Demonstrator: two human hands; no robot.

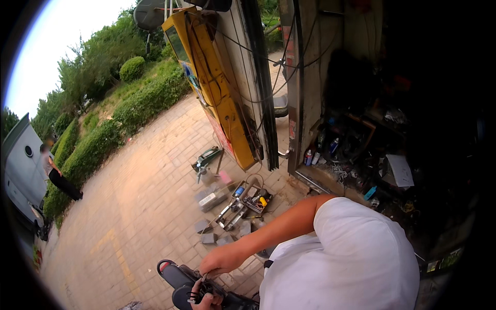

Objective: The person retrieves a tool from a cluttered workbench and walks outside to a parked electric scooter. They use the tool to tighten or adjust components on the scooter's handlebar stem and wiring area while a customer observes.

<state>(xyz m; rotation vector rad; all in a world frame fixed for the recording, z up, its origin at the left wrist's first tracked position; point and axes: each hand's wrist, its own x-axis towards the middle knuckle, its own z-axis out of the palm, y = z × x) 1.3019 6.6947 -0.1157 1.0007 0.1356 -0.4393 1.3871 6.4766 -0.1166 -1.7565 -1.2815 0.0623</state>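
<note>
We see a black scooter handlebar (178, 279) at the bottom of the view, its long axis running from the grip end with a red ring at upper left down toward lower right, so it points up-left over the brick paving (139, 206). Our left hand (221, 258) rests on top of the bar with fingers curled over it; whether it clamps tight we cannot tell. Our right hand (206, 300) sits just below, fingers closed around cables at the bar's middle. The hands are close together, nearly touching. Beyond them, an open tool tray (257, 199) lies on the paving, holding small tools, some with orange and blue parts; what each is we cannot tell. Flat grey pieces (208, 232) lie beside it. A yellow panel (217, 88) leans against a stall at upper centre, and cluttered shelves with spray cans (312, 156) stand to the right.
</note>
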